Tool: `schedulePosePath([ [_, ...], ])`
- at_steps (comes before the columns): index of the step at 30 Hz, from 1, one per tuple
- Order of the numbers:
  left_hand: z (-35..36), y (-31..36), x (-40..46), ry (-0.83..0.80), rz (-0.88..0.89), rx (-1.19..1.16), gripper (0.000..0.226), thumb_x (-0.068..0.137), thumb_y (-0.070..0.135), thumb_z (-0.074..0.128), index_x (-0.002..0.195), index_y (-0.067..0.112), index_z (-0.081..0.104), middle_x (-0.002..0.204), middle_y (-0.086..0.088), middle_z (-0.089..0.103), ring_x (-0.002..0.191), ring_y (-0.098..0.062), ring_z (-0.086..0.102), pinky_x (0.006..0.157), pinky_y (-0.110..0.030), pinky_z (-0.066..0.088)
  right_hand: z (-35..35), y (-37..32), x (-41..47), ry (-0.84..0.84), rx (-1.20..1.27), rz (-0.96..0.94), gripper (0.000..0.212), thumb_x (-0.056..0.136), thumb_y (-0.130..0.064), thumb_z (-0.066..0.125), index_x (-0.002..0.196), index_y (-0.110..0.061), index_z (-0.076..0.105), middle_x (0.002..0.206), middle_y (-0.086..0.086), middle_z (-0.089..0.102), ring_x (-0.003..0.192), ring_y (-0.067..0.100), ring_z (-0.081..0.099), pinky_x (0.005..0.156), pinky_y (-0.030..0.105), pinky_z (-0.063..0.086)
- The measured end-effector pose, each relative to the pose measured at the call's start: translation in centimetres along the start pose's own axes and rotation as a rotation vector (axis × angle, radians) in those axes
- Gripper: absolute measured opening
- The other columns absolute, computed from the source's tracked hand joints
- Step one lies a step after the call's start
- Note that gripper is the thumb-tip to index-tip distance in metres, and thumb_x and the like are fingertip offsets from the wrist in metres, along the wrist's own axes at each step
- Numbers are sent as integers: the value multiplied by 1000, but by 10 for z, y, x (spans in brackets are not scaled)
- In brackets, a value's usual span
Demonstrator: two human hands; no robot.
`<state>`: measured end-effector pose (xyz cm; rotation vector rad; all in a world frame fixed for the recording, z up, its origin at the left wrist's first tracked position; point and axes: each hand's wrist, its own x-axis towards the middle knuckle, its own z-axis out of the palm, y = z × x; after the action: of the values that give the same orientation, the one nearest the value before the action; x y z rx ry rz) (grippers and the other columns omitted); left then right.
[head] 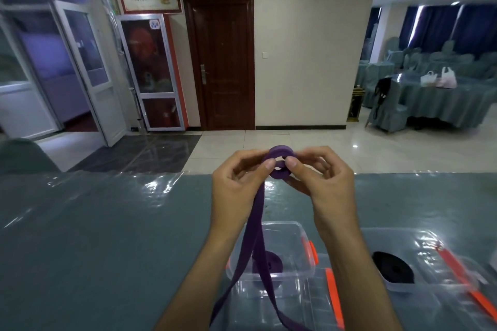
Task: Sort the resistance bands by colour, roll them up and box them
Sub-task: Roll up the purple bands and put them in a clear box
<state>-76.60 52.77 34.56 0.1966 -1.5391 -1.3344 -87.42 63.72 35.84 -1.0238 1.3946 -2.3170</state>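
Observation:
Both hands hold a purple resistance band (pixel 254 226) up in front of me, above the table. Its top end is wound into a small roll (pixel 279 154), pinched between my left hand (pixel 236 183) and my right hand (pixel 326 180). The loose length hangs down as two strands past the bottom edge of the view. Below it stands a clear plastic box (pixel 301 234) with orange clips, holding a rolled purple band (pixel 274 263). A second clear box (pixel 427 247) to the right holds a rolled black band (pixel 392 267).
The table (pixel 107 223) has a teal cloth under a shiny plastic sheet. Clear lids with orange edges (pixel 332 295) lie beside the boxes at the front. Beyond the far table edge are a tiled floor, a brown door and cloth-covered tables and chairs at the right.

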Motion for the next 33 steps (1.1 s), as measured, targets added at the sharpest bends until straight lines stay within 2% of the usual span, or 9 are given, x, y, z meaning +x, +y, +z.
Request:
schedulePosePath([
  [2, 1, -5, -6, -26, -64, -45, 32, 87, 17, 81, 119, 15, 77, 111, 1, 81, 108, -16, 77, 92, -23, 58, 0, 5, 0, 26, 47, 11, 27, 82, -21, 83, 108, -17, 76, 103, 7, 80, 99, 21, 78, 76, 32, 65],
  [5, -3, -15, -10, -79, -151, -49, 44, 85, 15, 83, 128, 17, 75, 117, 6, 80, 113, -12, 75, 96, -20, 57, -4, 20, -8, 8, 124, 95, 21, 82, -21, 81, 100, -12, 76, 105, 8, 79, 103, 25, 77, 82, 33, 64],
  [9, -8, -31, -21, -7, -158, -30, 31, 88, 5, 81, 117, 15, 76, 111, 1, 81, 108, -16, 77, 93, -22, 59, -14, 36, -19, 17, 45, 160, 32, 78, -26, 84, 92, -3, 68, 100, 12, 80, 98, 29, 78, 82, 31, 64],
  [13, -5, -43, -40, 26, -236, -149, 30, 85, 17, 83, 115, 14, 79, 111, -7, 81, 108, -22, 77, 93, -23, 59, -17, 45, -28, 36, 101, 195, 25, 86, -25, 78, 109, -18, 75, 102, 17, 78, 96, 31, 79, 76, 35, 65],
  [19, -13, -53, -60, -51, -336, -152, 31, 87, 10, 84, 116, 22, 81, 112, -7, 81, 107, -23, 78, 91, -23, 59, -28, 62, -59, 53, 113, 250, 27, 81, -19, 82, 96, -1, 69, 102, 20, 78, 98, 35, 78, 82, 40, 65],
  [24, -18, -54, -78, -93, -356, -76, 31, 89, 2, 81, 118, 14, 79, 111, -6, 81, 104, -21, 79, 89, -22, 60, -34, 66, -76, 48, 71, 236, 17, 83, -21, 82, 96, -12, 75, 100, 17, 79, 94, 34, 78, 80, 40, 65],
  [27, -22, -54, -85, -86, -332, -41, 30, 89, -3, 78, 118, 4, 78, 113, -11, 79, 104, -23, 78, 89, -24, 60, -36, 67, -81, -3, 96, 289, 21, 82, -19, 87, 86, -8, 69, 102, 18, 79, 95, 35, 78, 83, 44, 65],
  [29, -24, -52, -89, -117, -342, -47, 30, 87, -4, 79, 117, 0, 78, 110, -12, 80, 102, -23, 79, 87, -24, 60, -39, 66, -81, -32, 50, 300, 23, 80, -22, 89, 82, -12, 68, 96, 18, 79, 89, 33, 78, 79, 45, 66],
  [33, -24, -46, -93, -125, -350, -36, 30, 83, 1, 84, 112, 7, 77, 104, -7, 82, 97, -19, 80, 84, -20, 60, -42, 64, -86, -50, -24, 252, 20, 82, -30, 87, 96, -20, 77, 94, 10, 80, 86, 26, 79, 73, 34, 64],
])
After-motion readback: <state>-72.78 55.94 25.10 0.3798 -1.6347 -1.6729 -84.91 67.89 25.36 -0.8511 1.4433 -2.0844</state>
